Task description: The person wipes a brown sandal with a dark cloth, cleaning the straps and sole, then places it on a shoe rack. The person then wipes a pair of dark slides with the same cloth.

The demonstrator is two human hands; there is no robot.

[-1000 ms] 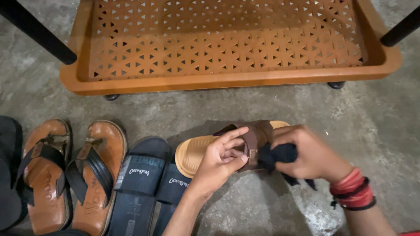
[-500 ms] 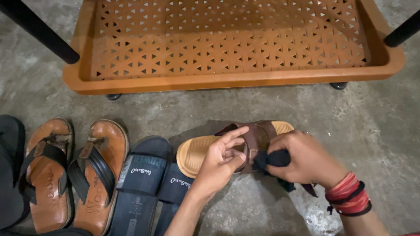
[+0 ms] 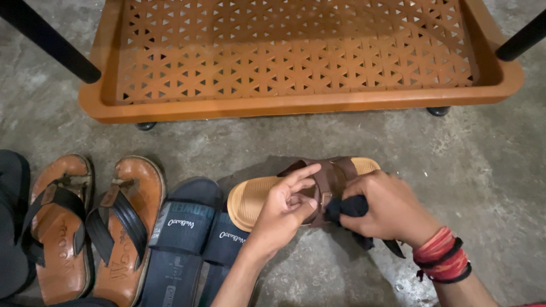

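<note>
Your left hand [image 3: 284, 207] steadies the tan sandal [image 3: 256, 196] by its brown strap [image 3: 325, 185], fingers pinching the strap near the buckle. Your right hand [image 3: 387, 207] is closed around a dark cloth [image 3: 347, 207], pressing it to the strap's right side. The sandal lies on the concrete floor [image 3: 483, 165], at 6 o'clock from the orange perforated shelf [image 3: 296, 105]. You look to be mid-wipe on the strap. The next stroke calls for a firm left grip and reaching the strap's far edge.
</note>
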